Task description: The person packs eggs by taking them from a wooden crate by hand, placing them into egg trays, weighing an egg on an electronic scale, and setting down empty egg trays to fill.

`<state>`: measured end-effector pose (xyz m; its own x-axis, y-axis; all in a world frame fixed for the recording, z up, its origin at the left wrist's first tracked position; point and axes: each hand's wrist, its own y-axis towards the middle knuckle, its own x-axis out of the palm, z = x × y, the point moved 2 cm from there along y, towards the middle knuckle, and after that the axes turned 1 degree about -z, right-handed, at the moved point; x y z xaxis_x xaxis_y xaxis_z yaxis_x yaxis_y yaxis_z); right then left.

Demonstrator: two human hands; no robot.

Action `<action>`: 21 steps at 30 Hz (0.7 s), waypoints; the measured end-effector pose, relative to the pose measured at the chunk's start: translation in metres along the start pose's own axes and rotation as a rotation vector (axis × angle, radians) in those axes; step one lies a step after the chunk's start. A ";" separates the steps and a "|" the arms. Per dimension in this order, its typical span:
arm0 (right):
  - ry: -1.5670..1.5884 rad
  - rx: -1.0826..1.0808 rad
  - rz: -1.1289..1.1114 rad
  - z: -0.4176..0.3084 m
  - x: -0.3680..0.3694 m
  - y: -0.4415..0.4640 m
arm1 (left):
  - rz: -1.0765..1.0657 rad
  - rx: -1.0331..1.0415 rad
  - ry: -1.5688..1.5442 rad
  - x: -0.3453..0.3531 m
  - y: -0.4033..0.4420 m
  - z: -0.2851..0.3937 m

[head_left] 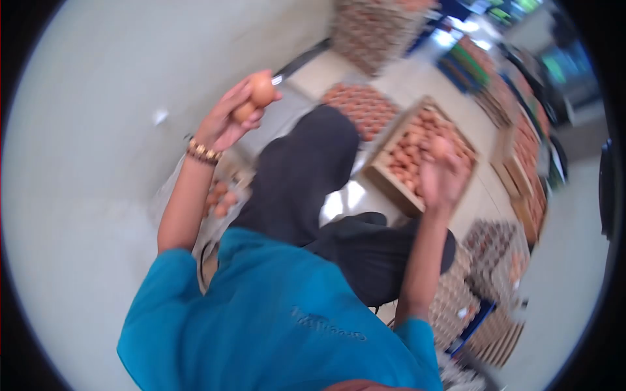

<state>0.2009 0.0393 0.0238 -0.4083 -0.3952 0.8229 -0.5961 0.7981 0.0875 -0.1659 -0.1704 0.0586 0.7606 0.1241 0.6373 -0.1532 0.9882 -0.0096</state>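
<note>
My left hand (225,120) is raised beside the pale wall, its fingers closed around two brown eggs (263,90). Over a wooden crate (394,184) filled with loose brown eggs (405,156) is my right hand (445,179). Motion blurs it, but its fingers look closed around an egg (441,147). Behind the crate, an egg tray (360,107) full of eggs lies on the floor. Below my left forearm, more eggs (220,199) sit in what looks like a bag or container, partly hidden by my arm and leg.
A tall stack of egg trays (375,32) stands at the back near the wall (98,130). More crates of eggs (525,159) line the right side. Stacked trays (492,251) and a blue object (474,324) are near my right knee. My bent legs (300,176) are between the hands.
</note>
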 end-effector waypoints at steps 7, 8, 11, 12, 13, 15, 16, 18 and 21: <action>-0.203 0.370 -0.374 0.147 0.144 -0.034 | 0.540 0.085 0.281 -0.066 -0.167 0.008; -0.218 0.436 -0.357 0.180 0.157 -0.041 | 0.628 0.082 0.320 -0.075 -0.191 -0.003; -0.341 0.731 -0.328 0.278 0.187 -0.058 | 0.856 0.096 0.202 -0.106 -0.249 -0.041; -0.472 0.719 -0.366 0.308 0.194 -0.062 | 0.914 0.088 0.217 -0.118 -0.267 -0.052; -0.538 0.749 -0.405 0.342 0.194 -0.067 | 0.972 0.082 0.230 -0.129 -0.281 -0.061; -0.879 0.715 -0.564 0.416 0.177 -0.078 | 1.050 0.098 0.213 -0.147 -0.302 -0.072; -1.001 0.541 -0.624 0.439 0.176 -0.084 | 1.089 0.105 0.206 -0.154 -0.312 -0.075; -1.216 0.172 -0.729 0.467 0.184 -0.096 | 1.173 0.073 0.281 -0.163 -0.323 -0.079; -1.381 0.032 -0.823 0.483 0.185 -0.096 | 1.214 0.117 0.275 -0.174 -0.327 -0.077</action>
<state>-0.1513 -0.3306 -0.1038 -0.2550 -0.7934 -0.5527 -0.9646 0.1691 0.2024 -0.1993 -0.5085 -0.1083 0.1934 0.9776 0.0832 -0.8919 0.2105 -0.4002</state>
